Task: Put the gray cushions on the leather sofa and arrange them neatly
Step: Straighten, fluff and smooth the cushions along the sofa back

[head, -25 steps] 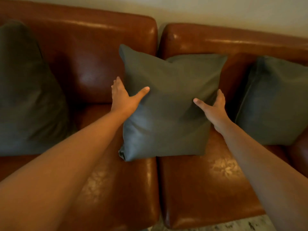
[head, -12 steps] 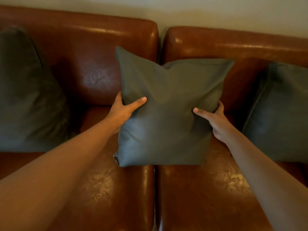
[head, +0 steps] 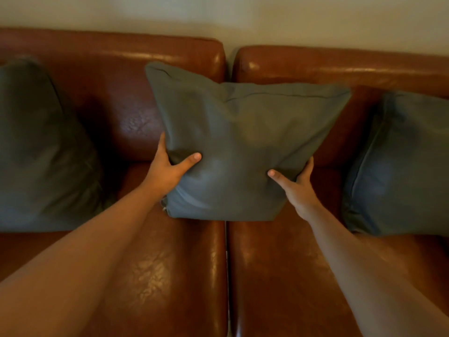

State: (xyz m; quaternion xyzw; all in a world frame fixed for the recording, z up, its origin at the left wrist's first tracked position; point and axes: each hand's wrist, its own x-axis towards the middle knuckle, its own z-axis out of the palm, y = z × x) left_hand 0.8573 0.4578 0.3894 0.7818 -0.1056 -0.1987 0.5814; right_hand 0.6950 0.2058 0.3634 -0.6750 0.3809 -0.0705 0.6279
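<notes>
A gray cushion (head: 243, 142) stands upright in the middle of the brown leather sofa (head: 279, 276), over the gap between its two seat pads, leaning on the backrest. My left hand (head: 170, 169) grips its lower left side, thumb on the front and fingers behind. My right hand (head: 296, 188) grips its lower right side the same way. A second gray cushion (head: 41, 152) leans at the sofa's left end. A third gray cushion (head: 401, 166) leans at the right end.
A pale wall (head: 243, 18) runs behind the sofa's backrest. The front parts of both seat pads show bare leather beneath my forearms.
My hands went from resting flat beside the middle cushion to gripping its lower sides, squeezing them inward. The cushion now stands more upright and its lower part looks narrower.
</notes>
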